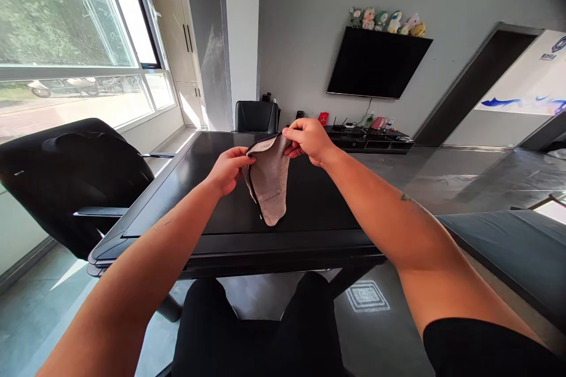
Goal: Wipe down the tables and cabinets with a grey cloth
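A grey-brown microfibre towel (269,182) hangs in the air above the table, folded over with a dark edge along one side. My left hand (230,171) pinches its upper left corner between fingers and thumb. My right hand (308,140) grips its upper right corner. The lower end of the towel dangles close to the black tabletop (309,212) and may or may not touch it; I cannot tell.
A black office chair (75,182) stands left of the table, and another (256,116) stands at its far end. Behind it, a low cabinet (369,140) holds cables and small items under a wall TV (378,62). A grey padded bench (499,247) lies to the right.
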Demonstrator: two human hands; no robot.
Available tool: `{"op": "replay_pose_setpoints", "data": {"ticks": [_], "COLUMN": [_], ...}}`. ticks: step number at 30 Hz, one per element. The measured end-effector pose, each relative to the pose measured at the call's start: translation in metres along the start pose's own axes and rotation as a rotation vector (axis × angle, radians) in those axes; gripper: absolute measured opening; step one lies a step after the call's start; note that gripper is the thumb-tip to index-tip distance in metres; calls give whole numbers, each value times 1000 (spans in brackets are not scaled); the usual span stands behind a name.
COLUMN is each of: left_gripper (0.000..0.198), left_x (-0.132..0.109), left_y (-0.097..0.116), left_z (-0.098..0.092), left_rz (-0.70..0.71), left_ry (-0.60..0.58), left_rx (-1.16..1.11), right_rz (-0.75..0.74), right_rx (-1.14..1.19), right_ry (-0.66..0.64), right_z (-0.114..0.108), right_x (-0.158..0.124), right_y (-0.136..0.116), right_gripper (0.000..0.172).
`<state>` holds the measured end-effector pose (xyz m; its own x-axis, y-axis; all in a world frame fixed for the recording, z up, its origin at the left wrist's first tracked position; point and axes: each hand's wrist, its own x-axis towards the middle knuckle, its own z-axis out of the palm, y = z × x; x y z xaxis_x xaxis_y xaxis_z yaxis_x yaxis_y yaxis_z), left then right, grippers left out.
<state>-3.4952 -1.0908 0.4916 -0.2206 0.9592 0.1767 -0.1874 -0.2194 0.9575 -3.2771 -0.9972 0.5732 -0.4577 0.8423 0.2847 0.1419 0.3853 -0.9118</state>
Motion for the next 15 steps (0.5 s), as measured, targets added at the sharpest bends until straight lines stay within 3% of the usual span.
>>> {"op": "replay_pose_setpoints", "data": {"ticks": [4,7,10,12,15], "left_gripper": [38,40,33,32,30], "left_x": [3,8,13,15,16], "left_y": [4,10,24,38,63], "left_z": [1,-1,-2,-1,1], "left_rz": [23,-8,-2,69,188], "left_ry": [60,14,61,109,81], "left_rx": [7,80,187,282,388], "right_rz": [5,35,61,33,-111], "right_rx": [3,4,-96,-215,-279], "right_ry": [-7,-84,-142,-90,44], "right_z": [-2,-9,-20,-27,-32], "right_x": [-1,-2,-1,2,7], "right_y": [1,-3,-6,-6,0], "right_gripper": [32,30,32,27,18]}}
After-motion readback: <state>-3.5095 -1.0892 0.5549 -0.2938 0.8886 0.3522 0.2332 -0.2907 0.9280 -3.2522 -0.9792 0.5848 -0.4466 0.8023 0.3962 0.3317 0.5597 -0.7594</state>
